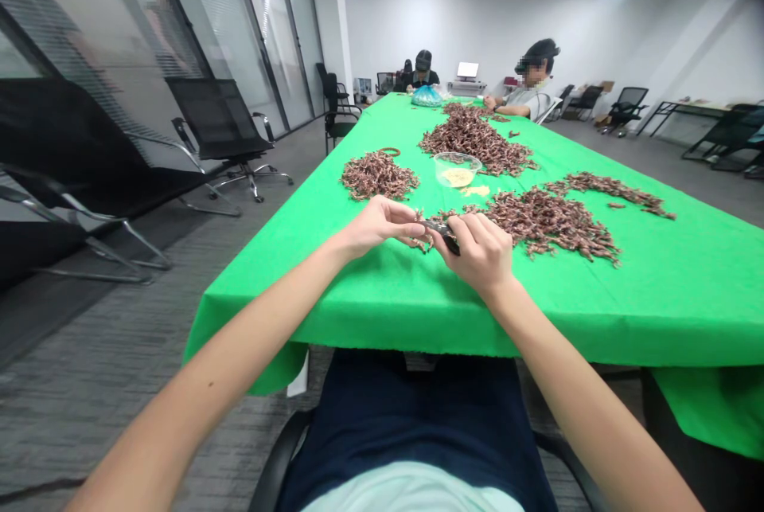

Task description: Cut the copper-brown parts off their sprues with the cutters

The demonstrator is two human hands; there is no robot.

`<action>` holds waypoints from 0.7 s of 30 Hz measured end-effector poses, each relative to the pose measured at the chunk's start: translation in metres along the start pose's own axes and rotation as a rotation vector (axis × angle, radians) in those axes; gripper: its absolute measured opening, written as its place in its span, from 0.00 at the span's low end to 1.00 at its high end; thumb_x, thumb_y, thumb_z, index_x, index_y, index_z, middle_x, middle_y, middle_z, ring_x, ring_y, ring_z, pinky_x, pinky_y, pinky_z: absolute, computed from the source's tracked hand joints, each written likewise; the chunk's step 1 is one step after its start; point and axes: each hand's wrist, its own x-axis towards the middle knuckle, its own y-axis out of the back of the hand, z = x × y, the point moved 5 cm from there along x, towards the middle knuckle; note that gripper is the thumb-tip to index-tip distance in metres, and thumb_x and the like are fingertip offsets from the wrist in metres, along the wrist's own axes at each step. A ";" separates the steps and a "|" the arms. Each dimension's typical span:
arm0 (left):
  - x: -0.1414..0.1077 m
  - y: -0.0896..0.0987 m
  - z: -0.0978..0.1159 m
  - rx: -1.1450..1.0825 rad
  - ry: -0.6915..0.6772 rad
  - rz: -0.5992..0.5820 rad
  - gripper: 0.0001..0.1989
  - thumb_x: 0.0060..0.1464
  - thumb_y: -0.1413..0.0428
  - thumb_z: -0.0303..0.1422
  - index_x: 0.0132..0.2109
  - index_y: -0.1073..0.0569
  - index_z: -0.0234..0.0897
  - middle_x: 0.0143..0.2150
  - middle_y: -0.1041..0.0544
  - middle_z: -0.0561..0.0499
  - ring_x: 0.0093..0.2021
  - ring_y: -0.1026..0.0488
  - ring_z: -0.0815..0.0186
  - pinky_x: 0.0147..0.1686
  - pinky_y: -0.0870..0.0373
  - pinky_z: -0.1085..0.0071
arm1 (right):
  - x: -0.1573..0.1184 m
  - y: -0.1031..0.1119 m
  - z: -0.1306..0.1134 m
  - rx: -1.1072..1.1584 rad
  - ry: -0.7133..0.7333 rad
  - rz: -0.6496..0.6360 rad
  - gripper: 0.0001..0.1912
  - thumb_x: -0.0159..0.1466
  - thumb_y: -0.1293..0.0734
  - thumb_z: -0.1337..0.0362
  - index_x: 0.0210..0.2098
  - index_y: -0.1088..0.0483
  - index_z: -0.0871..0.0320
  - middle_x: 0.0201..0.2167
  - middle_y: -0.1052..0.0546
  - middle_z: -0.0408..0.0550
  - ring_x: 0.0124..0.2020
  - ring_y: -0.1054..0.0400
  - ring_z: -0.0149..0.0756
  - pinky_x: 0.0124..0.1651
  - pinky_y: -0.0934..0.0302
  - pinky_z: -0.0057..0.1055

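Clamping a dark stiff object point(445, 235), your right hand point(479, 251) sits beside your left hand point(382, 225), its fingertips pinched on a light, brittle-looking brown sprig point(421, 243): hold it gently.

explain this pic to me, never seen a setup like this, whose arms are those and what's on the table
This picture comes from a camera worn on a person's head, looking forward and down. There is no machine here: the two bare arms are the wearer's own. The left hand and the right hand meet above a green cloth spread over a long table. The right hand grips a small dark object, though it's hard to tell exactly what it is. Around the hands lie heaps of small reddish-brown pieces. Farther along stands a clear plastic tub holding something pale yellow. A seated person and a second person are farther up the table.
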 end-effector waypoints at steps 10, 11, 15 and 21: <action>-0.001 0.002 0.002 0.226 -0.140 0.012 0.17 0.47 0.30 0.36 0.44 0.16 0.33 0.41 0.15 0.43 0.41 0.18 0.56 0.46 0.21 0.66 | -0.007 -0.012 0.007 0.198 -0.113 -0.118 0.15 0.68 0.36 0.54 0.31 0.27 0.58 0.28 0.23 0.49 0.30 0.30 0.36 0.33 0.45 0.31; 0.000 0.002 0.001 0.246 -0.148 0.006 0.17 0.47 0.30 0.36 0.44 0.16 0.33 0.42 0.15 0.43 0.42 0.18 0.56 0.47 0.21 0.65 | -0.007 -0.014 0.009 0.253 -0.137 -0.133 0.15 0.68 0.35 0.55 0.31 0.27 0.59 0.28 0.23 0.49 0.29 0.30 0.35 0.32 0.45 0.31; 0.001 0.003 -0.003 0.278 -0.149 -0.017 0.18 0.47 0.30 0.37 0.45 0.16 0.33 0.42 0.15 0.43 0.44 0.18 0.54 0.49 0.22 0.64 | -0.007 -0.020 0.015 0.457 -0.228 -0.205 0.15 0.66 0.34 0.55 0.28 0.26 0.58 0.24 0.23 0.46 0.25 0.31 0.33 0.31 0.45 0.30; 0.000 0.003 -0.001 0.258 -0.119 -0.010 0.18 0.46 0.30 0.36 0.44 0.16 0.34 0.42 0.16 0.43 0.46 0.18 0.53 0.51 0.22 0.62 | -0.003 -0.020 0.018 0.583 -0.317 -0.253 0.18 0.64 0.32 0.54 0.22 0.27 0.58 0.19 0.26 0.44 0.20 0.34 0.30 0.27 0.47 0.29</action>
